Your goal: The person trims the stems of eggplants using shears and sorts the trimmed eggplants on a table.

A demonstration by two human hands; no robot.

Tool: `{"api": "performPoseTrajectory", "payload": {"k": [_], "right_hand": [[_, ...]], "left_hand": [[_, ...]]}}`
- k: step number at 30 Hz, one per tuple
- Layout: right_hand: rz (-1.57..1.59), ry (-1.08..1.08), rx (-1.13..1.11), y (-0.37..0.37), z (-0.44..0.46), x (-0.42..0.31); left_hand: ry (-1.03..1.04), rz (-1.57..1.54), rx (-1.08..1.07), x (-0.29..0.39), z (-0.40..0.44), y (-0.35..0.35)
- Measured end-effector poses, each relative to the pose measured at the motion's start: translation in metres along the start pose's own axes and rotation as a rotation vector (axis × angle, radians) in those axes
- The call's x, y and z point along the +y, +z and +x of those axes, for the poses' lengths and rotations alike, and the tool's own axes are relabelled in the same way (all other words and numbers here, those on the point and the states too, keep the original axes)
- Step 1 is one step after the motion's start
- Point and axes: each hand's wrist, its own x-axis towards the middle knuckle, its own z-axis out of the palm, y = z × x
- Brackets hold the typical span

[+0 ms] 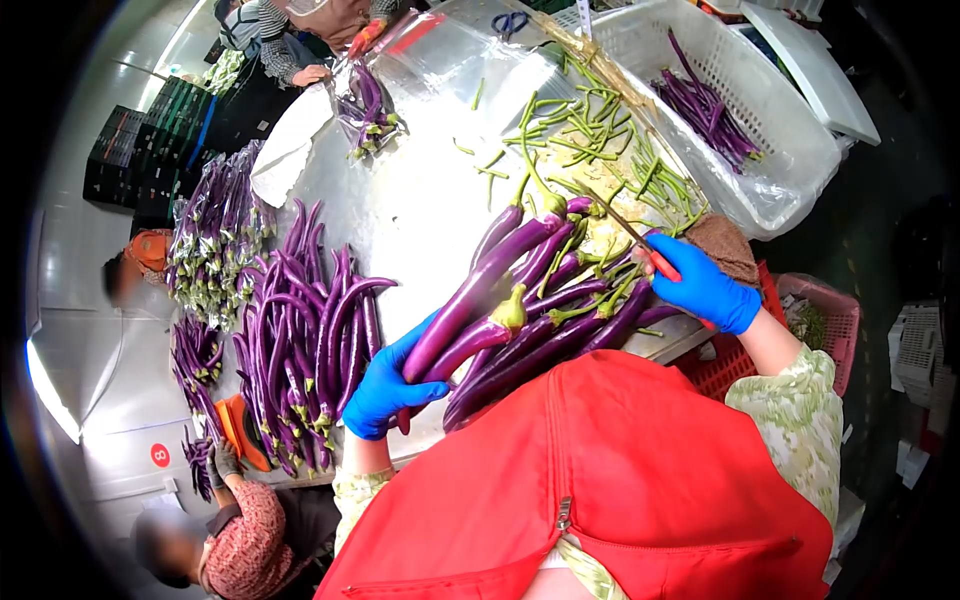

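Observation:
My left hand (392, 385), in a blue glove, is closed around the lower ends of long purple eggplants (462, 297), at least two of them. Their green stem ends point up and to the right. A red-handled knife (632, 232) is gripped in my right hand (703, 287), also gloved in blue. Its blade slants up and left, close to the stem of one held eggplant. Beneath and beside them lie more loose eggplants (545, 335) with stems on. Beyond the blade, cut green stems (590, 130) are scattered over the table.
A big eggplant pile (305, 330) lies at left, with bagged eggplants (215, 225) behind it. A white crate (790, 165) at upper right holds more eggplants. Red crates stand beside me. One person works across the table (410, 215), another at lower left. Blue scissors (510, 23) lie at the back.

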Motion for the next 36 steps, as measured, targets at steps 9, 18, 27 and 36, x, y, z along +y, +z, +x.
{"api": "performPoseTrajectory", "payload": {"k": [9,18,27,36], "right_hand": [[0.034,0.024,-0.532,-0.043,0.024,-0.021],[-0.189,0.008,-0.647,-0.045,0.033,-0.033],[-0.176,-0.033,0.009,-0.028,0.023,0.071],[0.615,0.231,0.135,0.006,0.046,-0.031]], "left_hand": [[-0.049,0.280,-0.211,0.006,-0.009,-0.019],[-0.041,0.416,-0.332,0.022,-0.011,-0.023],[0.120,0.141,-0.241,0.003,-0.018,-0.057],[1.006,-0.738,0.752,-0.044,-0.048,-0.218]]}}
